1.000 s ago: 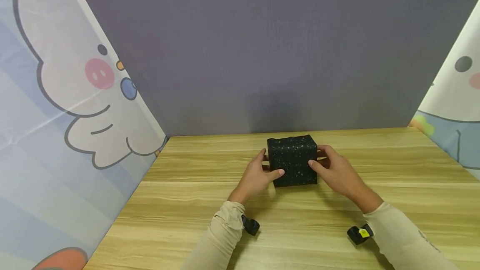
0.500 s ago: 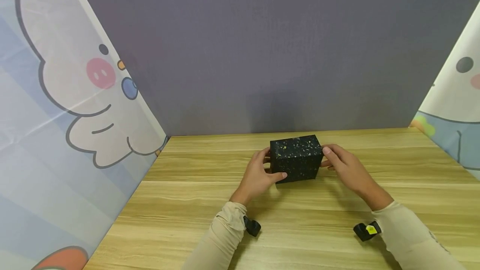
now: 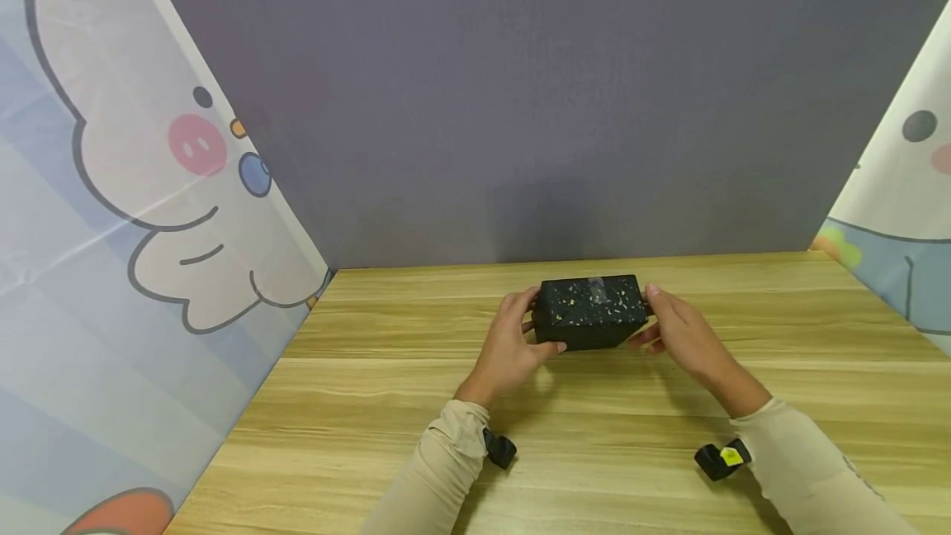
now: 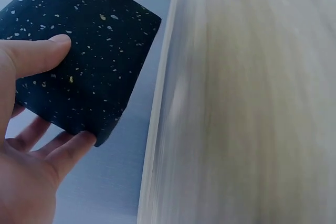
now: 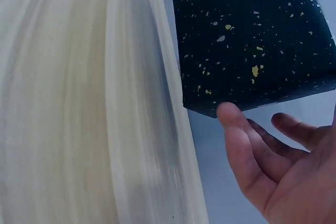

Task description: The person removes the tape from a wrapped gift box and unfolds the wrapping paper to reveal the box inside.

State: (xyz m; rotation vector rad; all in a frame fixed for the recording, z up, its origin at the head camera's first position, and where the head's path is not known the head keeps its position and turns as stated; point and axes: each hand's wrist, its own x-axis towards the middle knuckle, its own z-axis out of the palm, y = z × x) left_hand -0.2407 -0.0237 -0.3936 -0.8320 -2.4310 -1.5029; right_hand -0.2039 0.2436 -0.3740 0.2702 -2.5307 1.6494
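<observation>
Box (image 3: 587, 316), right of frame centre, has tipped nearer, its tape (image 3: 598, 291) uppermost, suggesting a turn underway, left hand (image 3: 508, 352) fingers clamped on it, right hand (image 3: 687, 343) fingers apart.

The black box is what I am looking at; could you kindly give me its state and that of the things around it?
Black box: closed on visible sides, seemingly raised.
Clear tape: stuck on its upper face.
Left grip: holding the box.
Right grip: relaxed, touching the box.
Left sleeve: wrinkled.

Soft light faintly shadows the tabletop (image 3: 609, 436).
</observation>
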